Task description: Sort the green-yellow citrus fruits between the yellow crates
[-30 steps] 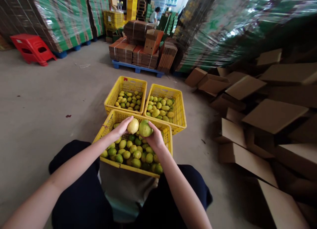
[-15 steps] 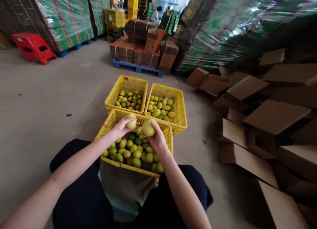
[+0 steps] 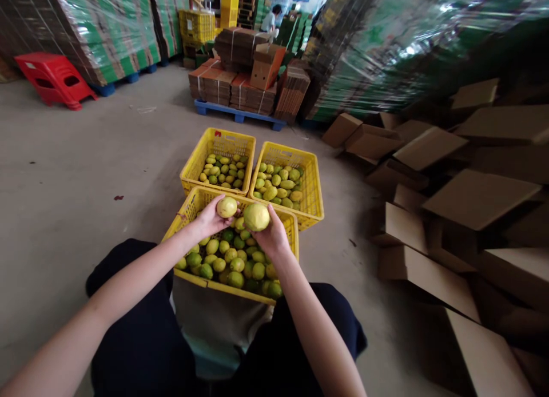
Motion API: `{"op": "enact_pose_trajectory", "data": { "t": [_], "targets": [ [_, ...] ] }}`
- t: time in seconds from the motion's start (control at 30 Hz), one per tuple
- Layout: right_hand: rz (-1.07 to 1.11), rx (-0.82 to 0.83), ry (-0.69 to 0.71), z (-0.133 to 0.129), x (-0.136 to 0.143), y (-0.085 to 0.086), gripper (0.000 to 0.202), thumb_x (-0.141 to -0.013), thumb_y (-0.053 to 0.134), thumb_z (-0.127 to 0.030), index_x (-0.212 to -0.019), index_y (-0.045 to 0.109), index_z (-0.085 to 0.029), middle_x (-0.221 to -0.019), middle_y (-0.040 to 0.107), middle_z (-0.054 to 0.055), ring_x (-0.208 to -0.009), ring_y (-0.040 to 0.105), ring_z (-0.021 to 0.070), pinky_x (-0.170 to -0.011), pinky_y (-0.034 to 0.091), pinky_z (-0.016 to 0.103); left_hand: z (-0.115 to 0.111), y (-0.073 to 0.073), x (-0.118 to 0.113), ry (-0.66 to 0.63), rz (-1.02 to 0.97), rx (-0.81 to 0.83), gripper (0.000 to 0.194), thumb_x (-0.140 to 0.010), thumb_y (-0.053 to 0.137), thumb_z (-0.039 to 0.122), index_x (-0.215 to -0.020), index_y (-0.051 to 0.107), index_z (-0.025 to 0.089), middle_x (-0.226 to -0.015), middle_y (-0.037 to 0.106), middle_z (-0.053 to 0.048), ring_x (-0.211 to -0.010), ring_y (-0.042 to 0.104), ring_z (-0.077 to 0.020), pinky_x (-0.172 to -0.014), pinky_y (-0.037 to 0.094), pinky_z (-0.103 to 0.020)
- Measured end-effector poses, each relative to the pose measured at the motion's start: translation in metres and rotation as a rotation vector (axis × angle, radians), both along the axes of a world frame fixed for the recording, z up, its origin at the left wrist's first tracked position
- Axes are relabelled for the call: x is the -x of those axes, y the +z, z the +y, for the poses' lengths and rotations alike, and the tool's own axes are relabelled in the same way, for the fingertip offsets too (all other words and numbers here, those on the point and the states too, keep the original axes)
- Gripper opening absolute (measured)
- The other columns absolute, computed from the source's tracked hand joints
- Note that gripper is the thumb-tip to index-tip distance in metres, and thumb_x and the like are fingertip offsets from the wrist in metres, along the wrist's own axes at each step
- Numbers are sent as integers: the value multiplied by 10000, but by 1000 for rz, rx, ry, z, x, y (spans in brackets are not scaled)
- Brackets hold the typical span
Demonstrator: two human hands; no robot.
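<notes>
My left hand (image 3: 210, 218) is closed around a pale yellow lemon (image 3: 226, 207). A larger, rounder yellow-green lemon (image 3: 256, 217) rests in the grip of my right hand (image 3: 274, 237). Both hands are side by side over the near yellow crate (image 3: 193, 278), which stands in front of my knees. Inside it lie many yellow and green lemons (image 3: 235, 264), partly hidden by my hands and wrists. Just beyond, two more yellow crates touch or nearly touch it: the far left crate (image 3: 185, 177) and the far right crate (image 3: 316, 197), each holding lemons.
Open cardboard boxes (image 3: 480, 199) are heaped along the right. Bundled flat cartons (image 3: 253, 96) sit on a blue pallet (image 3: 238, 112) ahead. A red stool (image 3: 55, 79) stands at left, beside wrapped pallet stacks (image 3: 107, 31). A person (image 3: 270, 20) is in the background.
Both lemons remain in my hands. The right-hand lemon has turned, and my thumb has moved to its side, uncovering more of it. My left fingers have shifted slightly around theirs.
</notes>
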State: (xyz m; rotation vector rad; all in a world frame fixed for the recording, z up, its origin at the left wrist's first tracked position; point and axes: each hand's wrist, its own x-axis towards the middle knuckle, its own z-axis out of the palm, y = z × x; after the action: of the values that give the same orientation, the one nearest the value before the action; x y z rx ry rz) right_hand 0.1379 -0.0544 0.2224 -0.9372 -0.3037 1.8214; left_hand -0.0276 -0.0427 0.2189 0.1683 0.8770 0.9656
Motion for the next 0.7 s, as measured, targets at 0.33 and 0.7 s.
{"op": "enact_pose_trajectory", "data": {
  "t": [0.33, 0.7],
  "targets": [
    [4, 92, 150, 0, -8, 2, 407, -951, 442, -519, -895, 644, -170, -700, 730, 48, -523, 662, 161, -380, 519, 216, 2, -8, -1, -80, 58, 2, 455, -1003, 349, 459, -853, 604, 113, -621, 619, -72, -436, 523, -118, -377, 418, -193],
    [-685, -328, -196, -6, -9, -12, 592, -555, 875, -339, -1047, 555, -259, -977, 646, -17, -897, 634, 182, -794, 552, 302, -8, -8, 3, 4, 656, -751, 586, -620, 873, 201, -1142, 605, 205, -1221, 642, -85, -1002, 645, -202, -899, 515, -309]
  ]
}}
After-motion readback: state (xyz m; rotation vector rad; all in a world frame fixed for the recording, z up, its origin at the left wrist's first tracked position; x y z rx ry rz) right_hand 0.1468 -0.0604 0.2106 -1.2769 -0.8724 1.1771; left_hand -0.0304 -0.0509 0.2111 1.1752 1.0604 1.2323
